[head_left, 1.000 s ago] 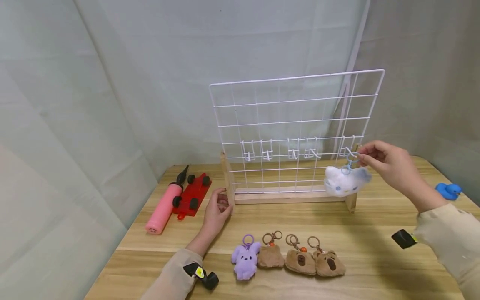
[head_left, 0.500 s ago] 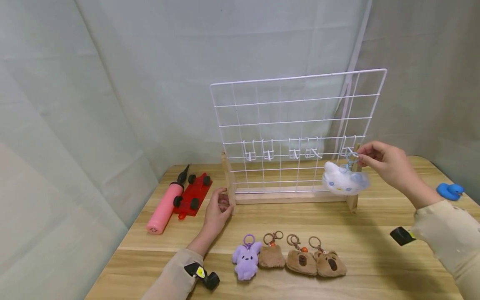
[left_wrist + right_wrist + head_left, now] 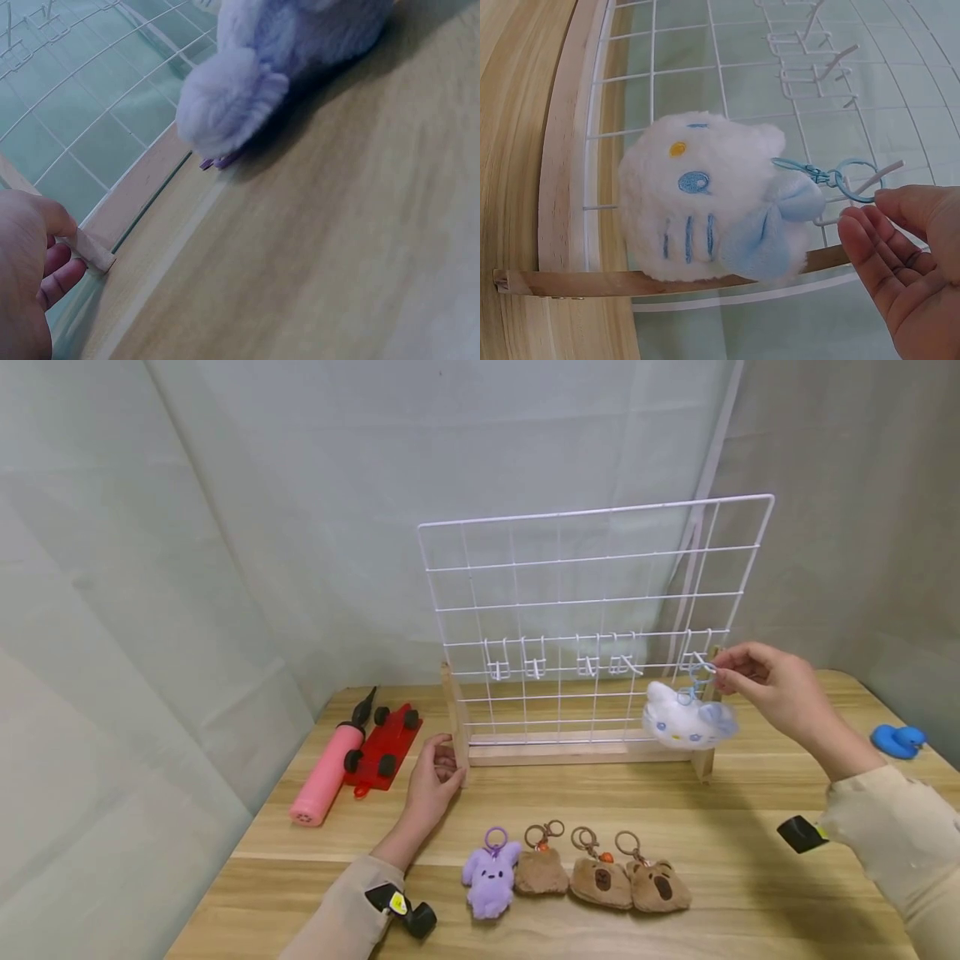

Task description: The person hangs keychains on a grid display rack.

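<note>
A white plush cat keychain [image 3: 678, 725] with a blue bow hangs by its light blue ring [image 3: 847, 180] at the right end of a white wire grid rack on a wooden base [image 3: 570, 754]. My right hand [image 3: 776, 689] pinches that ring between thumb and fingers. In the right wrist view, the prong of a white hook [image 3: 889, 169] passes through the ring. My left hand [image 3: 433, 787] grips the wooden foot [image 3: 94, 251] at the rack's left end, its fingers curled beside the upright. Several other white hooks [image 3: 587, 667] sit along the same wire row.
Purple plush keychain [image 3: 491, 883] and three brown plush ones [image 3: 602, 885] lie in a row on the table before the rack. A pink hand pump [image 3: 327, 774] and a red toy car [image 3: 384, 750] lie left, a blue rubber duck [image 3: 897, 741] right.
The plush cat has swung slightly left and turned its face more toward the front. My right hand has barely moved and still pinches the ring; my left hand stays on the rack's foot.
</note>
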A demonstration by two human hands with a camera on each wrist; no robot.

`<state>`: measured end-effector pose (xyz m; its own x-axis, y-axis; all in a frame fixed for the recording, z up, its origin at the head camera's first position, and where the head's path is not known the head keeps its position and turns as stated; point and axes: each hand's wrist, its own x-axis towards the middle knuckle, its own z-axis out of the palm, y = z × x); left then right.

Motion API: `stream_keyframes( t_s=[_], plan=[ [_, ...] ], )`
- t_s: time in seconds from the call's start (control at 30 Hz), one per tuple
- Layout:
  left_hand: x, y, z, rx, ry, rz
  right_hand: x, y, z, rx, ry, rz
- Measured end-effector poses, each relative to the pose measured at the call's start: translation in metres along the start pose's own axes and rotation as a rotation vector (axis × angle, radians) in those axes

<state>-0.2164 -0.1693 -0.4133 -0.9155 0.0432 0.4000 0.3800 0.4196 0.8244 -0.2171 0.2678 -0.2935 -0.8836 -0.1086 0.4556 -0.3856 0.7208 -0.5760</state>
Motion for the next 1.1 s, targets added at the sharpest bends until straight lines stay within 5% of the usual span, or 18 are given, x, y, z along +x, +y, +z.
stream_keyframes(
  t_s=[0.43,0.67,0.93,1.1],
  plan=[
    [0.000,-0.001,0.000,-0.017,-0.002,-0.005,-0.009,-0.006,-0.013,0.018,0.047,0.009],
    [0.007,-0.043,0.008,-0.003,0.023,0.009,-0.016,-0.012,-0.022,0.011,0.068,-0.002],
    [0.007,-0.043,0.008,-0.005,0.024,0.031,-0.030,-0.022,-0.021,0.013,0.096,-0.004],
    [0.007,-0.044,0.008,-0.004,0.027,0.036,-0.043,-0.025,-0.016,0.043,0.119,-0.090]
  ],
)
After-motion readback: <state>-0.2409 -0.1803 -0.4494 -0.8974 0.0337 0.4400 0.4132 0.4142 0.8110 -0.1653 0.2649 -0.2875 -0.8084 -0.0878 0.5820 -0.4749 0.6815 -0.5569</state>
